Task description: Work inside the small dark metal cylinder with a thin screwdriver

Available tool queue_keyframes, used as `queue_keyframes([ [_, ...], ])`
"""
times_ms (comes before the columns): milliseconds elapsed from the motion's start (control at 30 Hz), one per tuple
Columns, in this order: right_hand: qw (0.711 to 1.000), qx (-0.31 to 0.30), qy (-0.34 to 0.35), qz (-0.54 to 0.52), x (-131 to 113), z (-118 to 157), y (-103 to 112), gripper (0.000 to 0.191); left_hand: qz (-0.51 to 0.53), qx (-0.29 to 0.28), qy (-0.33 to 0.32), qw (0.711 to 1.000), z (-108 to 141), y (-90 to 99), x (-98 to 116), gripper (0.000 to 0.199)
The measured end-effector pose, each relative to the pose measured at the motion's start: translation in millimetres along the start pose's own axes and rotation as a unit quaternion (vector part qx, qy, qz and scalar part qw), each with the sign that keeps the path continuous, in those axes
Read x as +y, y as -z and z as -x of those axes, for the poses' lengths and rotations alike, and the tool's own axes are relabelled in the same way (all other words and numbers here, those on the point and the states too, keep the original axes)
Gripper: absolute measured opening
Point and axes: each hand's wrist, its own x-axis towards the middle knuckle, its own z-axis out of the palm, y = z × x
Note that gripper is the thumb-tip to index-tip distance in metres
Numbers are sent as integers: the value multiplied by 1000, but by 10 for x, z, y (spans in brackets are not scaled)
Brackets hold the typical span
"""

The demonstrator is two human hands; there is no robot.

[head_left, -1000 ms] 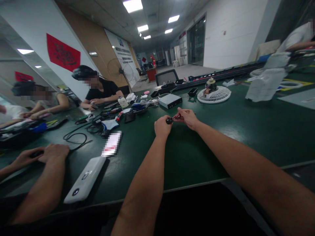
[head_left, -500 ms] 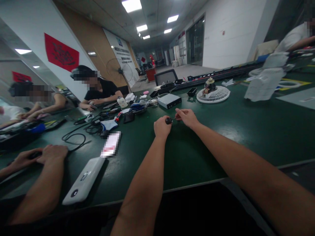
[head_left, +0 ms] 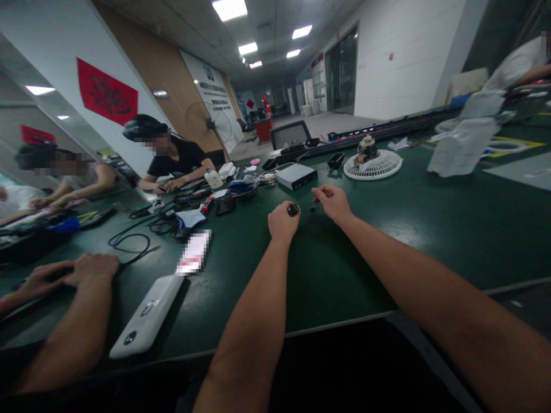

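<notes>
My left hand [head_left: 282,222] is closed around a small black cylindrical part [head_left: 293,210], its round end facing up and right. Just to the right, my right hand [head_left: 332,202] has its fingers pinched together. A small dark piece [head_left: 313,208] shows below those fingertips, apart from the black part; it is too small to name, and the fingers hide much of whatever they grip. Both hands are over the green table [head_left: 344,275]. Beyond them lies a grey metal box [head_left: 297,176].
A white fan grille with a motor [head_left: 372,166] sits at the back right, near a plastic-wrapped white object [head_left: 465,143]. Cables and tools [head_left: 172,212] clutter the left. A long white device [head_left: 148,315] lies near a co-worker's hands [head_left: 92,269]. Other people sit farther left.
My right hand has moved slightly right, away from the black part, and the thin piece between the hands no longer reaches it. My left hand has tilted the part slightly.
</notes>
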Motion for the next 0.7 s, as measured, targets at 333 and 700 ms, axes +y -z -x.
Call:
queue_keyframes([
  [333, 957, -139, 86, 241, 100, 56, -78, 12, -9, -13, -2, 1000, 7, 7, 10, 25],
  [700, 986, -135, 50, 89, 95, 53, -81, 31, -5, -23, -6, 1000, 3, -17, -8, 25],
])
